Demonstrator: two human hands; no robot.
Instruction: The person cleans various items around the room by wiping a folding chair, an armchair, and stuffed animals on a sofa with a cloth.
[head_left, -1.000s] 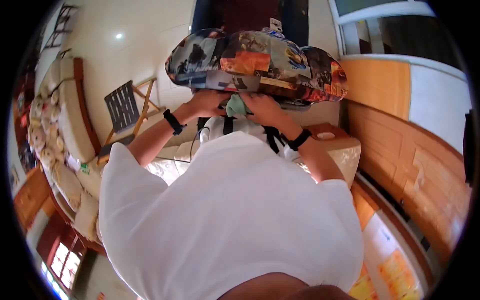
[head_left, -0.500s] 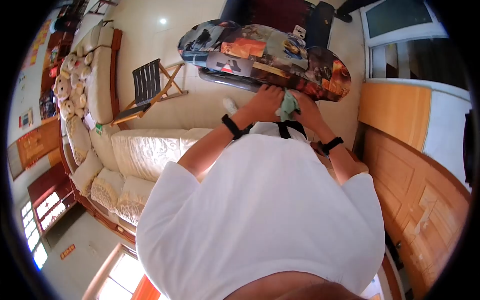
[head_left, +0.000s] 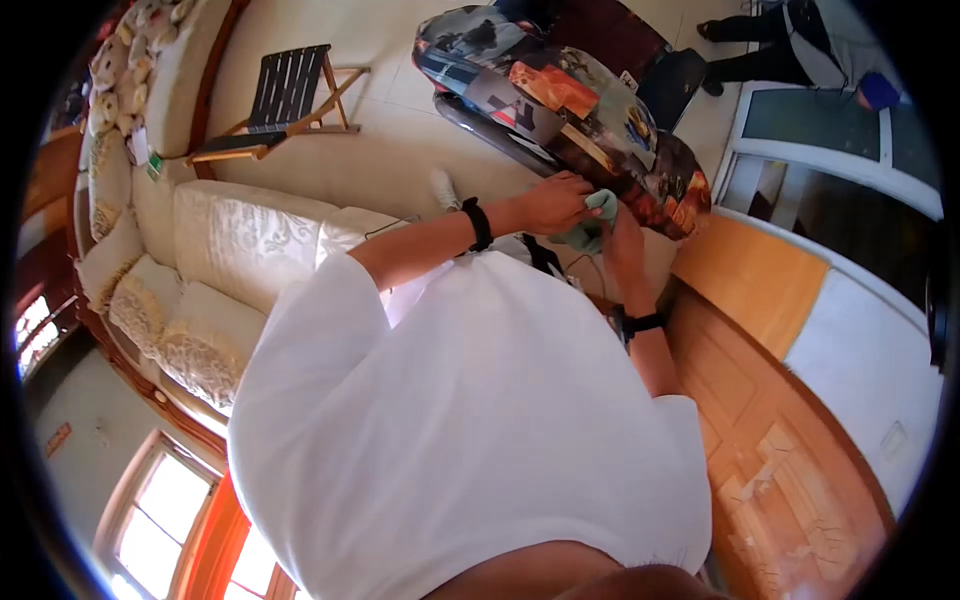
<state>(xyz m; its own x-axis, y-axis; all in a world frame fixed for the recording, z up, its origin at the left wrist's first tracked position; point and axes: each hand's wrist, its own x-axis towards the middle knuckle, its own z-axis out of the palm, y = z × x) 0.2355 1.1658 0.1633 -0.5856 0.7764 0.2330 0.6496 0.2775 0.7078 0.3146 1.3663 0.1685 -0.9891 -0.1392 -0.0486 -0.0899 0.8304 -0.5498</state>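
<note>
A pale green cloth (head_left: 583,237) is bunched between my two hands, in front of my waist. My left hand (head_left: 556,203) has its fingers closed on the cloth's left side. On the other side, my right hand (head_left: 624,246) grips the cloth, its fingers partly hidden by the folds. Just beyond both hands stands a bulky rounded piece with a colourful picture-print cover (head_left: 565,95). A dark curved rim (head_left: 500,135) runs along its near side. Whether my hands touch it I cannot tell.
A black-slatted folding chair (head_left: 288,95) stands at the left. A cream sofa (head_left: 245,225) with cushions lies along my left side. At right are a wooden door (head_left: 770,430) and a wooden panel (head_left: 750,280). Another person (head_left: 800,50) in dark trousers is at the far right.
My view has turned, so the printed cover sits further right and tilted. My hands have shifted with the cloth, now folded differently between them. The other person has come into fuller view.
</note>
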